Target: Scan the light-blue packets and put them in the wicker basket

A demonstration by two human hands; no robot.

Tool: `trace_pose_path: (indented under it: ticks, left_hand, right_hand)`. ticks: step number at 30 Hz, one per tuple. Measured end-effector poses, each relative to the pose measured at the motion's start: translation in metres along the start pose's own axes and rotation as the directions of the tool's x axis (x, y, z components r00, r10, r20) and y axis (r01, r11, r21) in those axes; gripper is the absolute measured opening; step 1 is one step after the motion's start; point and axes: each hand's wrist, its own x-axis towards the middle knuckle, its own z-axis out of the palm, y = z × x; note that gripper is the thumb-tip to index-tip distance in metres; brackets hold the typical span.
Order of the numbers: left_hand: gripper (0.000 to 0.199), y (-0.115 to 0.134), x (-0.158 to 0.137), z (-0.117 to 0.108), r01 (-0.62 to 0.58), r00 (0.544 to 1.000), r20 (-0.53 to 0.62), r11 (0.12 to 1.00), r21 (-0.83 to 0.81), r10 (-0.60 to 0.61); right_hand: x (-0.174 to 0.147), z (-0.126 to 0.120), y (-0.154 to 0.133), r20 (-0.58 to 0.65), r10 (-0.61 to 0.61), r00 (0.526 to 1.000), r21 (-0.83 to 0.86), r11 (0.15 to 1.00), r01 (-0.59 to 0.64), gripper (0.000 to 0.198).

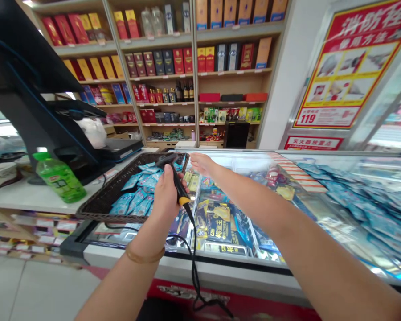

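My left hand (166, 191) is wrapped round the handle of a black barcode scanner (177, 180) with a yellow band at its base. From the handle a black cable (194, 254) hangs down over the freezer's front. Just right of the scanner head, my right hand (202, 164) reaches out with its fingers extended, and nothing shows in it. Beneath the scanner is a dark wicker basket (115, 218) holding several small blue packets (138, 191). The basket rests on the glass top of a chest freezer (240, 263).
A green drink bottle (60, 178) stands on the counter at left, by a black checkout terminal (23, 98). More blue packets (364, 205) lie spread on the freezer at right. Packaged frozen food (220, 223) shows through the glass. Shelves of boxes (163, 62) line the back.
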Motion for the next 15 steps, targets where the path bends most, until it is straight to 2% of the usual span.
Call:
trace_pose_path:
  ticks: [2, 6, 11, 15]
  left_hand:
    - [0.045, -0.008, -0.001, 0.008, 0.014, 1.0, 0.008, 1.0, -0.009, -0.014]
    - [0.049, -0.033, -0.007, 0.034, 0.077, 0.991, 0.105, 0.997, 0.02, -0.079]
    - [0.049, -0.07, -0.021, 0.082, 0.135, 0.967, 0.208, 0.988, 0.07, -0.147]
    - [0.048, -0.097, -0.033, 0.11, 0.172, 0.943, 0.271, 0.98, 0.101, -0.194]
  right_hand:
    - [-0.015, -0.023, 0.0, -0.096, 0.066, 0.993, 0.013, 0.998, -0.065, 0.018]
    - [-0.052, -0.084, -0.005, -0.247, 0.039, 0.968, -0.068, 0.996, -0.057, 0.016]
    - [-0.097, -0.171, -0.014, -0.375, -0.088, 0.923, -0.316, 0.948, -0.038, 0.02]
    - [-0.135, -0.243, -0.019, -0.465, -0.21, 0.86, -0.48, 0.876, -0.046, 0.022]
